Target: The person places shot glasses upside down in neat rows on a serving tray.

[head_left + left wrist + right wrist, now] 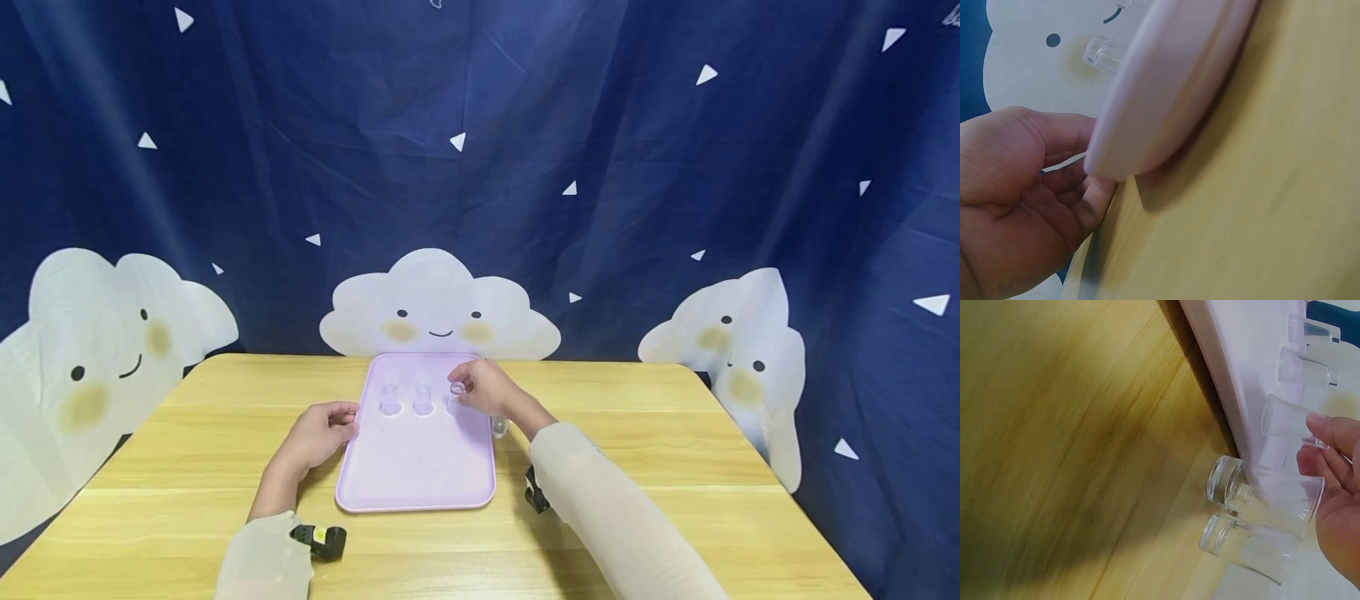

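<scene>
My right hand (486,388) pinches a small clear shot glass (1285,419) by its upper end, thumb on one side and fingers on the other. That glass stands upside down, its wide mouth toward the pale purple tray (416,475). Two more upturned shot glasses, a middle one (423,398) and a left one (390,398), form a row with it across the tray's far half. At the tray's left edge, my left hand (318,433) holds the rim, with fingers at its upper and lower sides in the left wrist view.
Right of the tray, two clear shot glasses stand mouth up on the wooden table (637,467), a nearer one (1254,547) and another (1272,497) close beside it, below my right hand. A dark blue curtain (510,167) with clouds hangs behind the table.
</scene>
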